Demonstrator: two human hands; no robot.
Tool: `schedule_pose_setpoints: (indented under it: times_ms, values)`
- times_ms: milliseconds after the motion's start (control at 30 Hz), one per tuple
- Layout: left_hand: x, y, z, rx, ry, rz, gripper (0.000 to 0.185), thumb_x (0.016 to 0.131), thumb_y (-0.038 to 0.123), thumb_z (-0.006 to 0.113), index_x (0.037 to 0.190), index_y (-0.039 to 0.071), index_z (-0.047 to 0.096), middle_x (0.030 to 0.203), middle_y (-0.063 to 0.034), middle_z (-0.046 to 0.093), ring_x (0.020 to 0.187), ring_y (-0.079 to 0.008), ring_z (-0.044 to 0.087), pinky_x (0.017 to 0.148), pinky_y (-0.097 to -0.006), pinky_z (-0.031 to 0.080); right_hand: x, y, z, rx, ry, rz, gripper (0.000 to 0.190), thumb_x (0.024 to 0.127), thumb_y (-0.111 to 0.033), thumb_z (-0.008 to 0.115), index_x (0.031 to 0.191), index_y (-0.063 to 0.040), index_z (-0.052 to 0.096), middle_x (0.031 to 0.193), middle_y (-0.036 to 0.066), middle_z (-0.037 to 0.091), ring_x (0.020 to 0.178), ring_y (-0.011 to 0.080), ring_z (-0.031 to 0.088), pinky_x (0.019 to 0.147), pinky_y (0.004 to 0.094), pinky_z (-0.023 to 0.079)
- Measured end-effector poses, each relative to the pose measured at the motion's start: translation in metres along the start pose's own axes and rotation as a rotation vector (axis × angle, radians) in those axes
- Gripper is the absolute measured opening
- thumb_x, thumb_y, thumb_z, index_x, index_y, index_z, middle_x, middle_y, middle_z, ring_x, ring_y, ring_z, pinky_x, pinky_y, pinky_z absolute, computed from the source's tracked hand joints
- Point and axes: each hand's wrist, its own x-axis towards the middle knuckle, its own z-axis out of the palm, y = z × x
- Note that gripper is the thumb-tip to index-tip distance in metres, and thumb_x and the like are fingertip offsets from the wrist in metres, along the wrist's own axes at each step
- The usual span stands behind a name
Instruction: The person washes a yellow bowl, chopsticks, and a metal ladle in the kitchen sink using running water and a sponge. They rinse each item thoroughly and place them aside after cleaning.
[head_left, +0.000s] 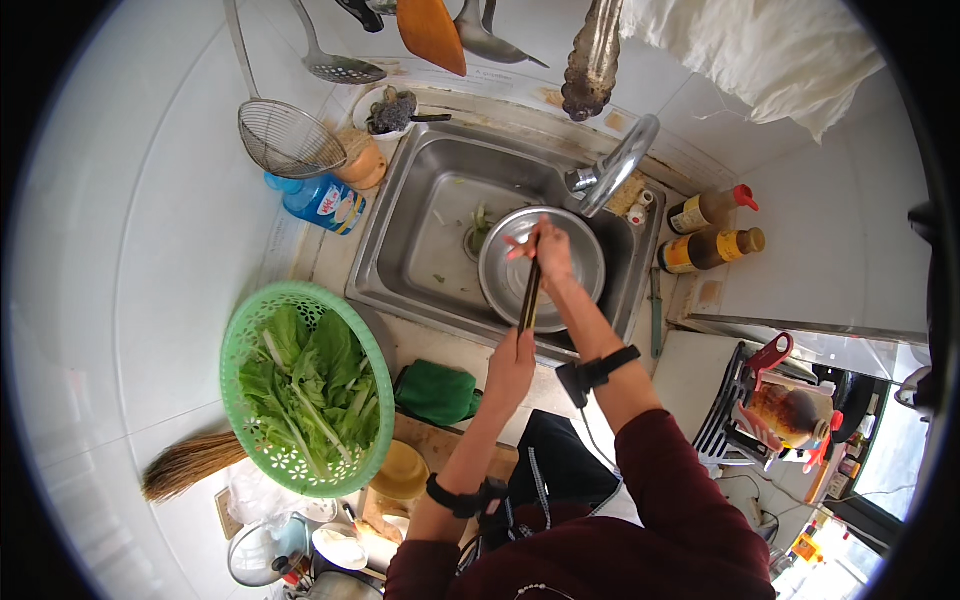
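Observation:
Dark chopsticks (531, 296) slant over a round stainless steel basin (499, 274), which sits in the right part of the sink (427, 202). My left hand (511, 367) grips their near end just in front of the sink's edge. Around the far end, above the basin, is my right hand (551, 251), with some fingers spread and slightly blurred. The chrome faucet (626, 161) reaches over the sink just beyond the basin. Bits of green leaf (480, 217) lie at the drain.
A green plastic colander (232, 375) of leafy greens (315, 390) stands left, beside a green cloth (435, 391). A blue detergent bottle (326, 202) is at the sink's left; sauce bottles (705, 251) and a knife (656, 315) are right. A wire strainer (289, 139) and ladles hang above.

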Motion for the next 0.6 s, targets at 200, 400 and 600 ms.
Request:
schedule_pose_setpoints:
  times_ms: [200, 400, 600]
  values:
    - [-0.005, 0.036, -0.019, -0.669, -0.204, -0.317, 0.029, 0.104, 0.038, 0.05, 0.085, 0.016, 0.049, 0.059, 0.0067, 0.034, 0.044, -0.004, 0.03, 0.036, -0.0221, 0.018, 0.01, 0.001, -0.03, 0.199, -0.195, 0.158, 0.036, 0.107, -0.033, 0.043, 0.118, 0.0, 0.054, 0.108, 0.019, 0.064, 0.096, 0.0274, 0.067, 0.091, 0.0344, 0.052]
    - [0.045, 0.039, -0.023, -0.849, -0.318, -0.327, 0.03, 0.105, 0.041, 0.049, 0.088, 0.016, 0.05, 0.06, 0.0087, 0.029, 0.044, -0.0027, 0.022, 0.036, -0.0209, 0.015, -0.076, -0.025, 0.006, 0.105, -0.495, 0.472, 0.046, 0.103, -0.037, 0.054, 0.121, 0.004, 0.062, 0.112, 0.019, 0.07, 0.082, 0.0175, 0.065, 0.079, 0.0305, 0.054]
    - [0.044, 0.03, -0.007, -0.23, 0.071, -0.002, 0.031, 0.105, 0.038, 0.046, 0.099, 0.01, 0.059, 0.066, 0.0012, 0.051, 0.047, -0.0081, 0.041, 0.042, -0.0254, 0.032, -0.077, -0.007, -0.003, -0.244, -0.282, 0.164, 0.037, 0.1, -0.038, 0.061, 0.097, -0.001, 0.066, 0.095, 0.014, 0.074, 0.072, 0.0124, 0.06, 0.068, 0.0276, 0.051]
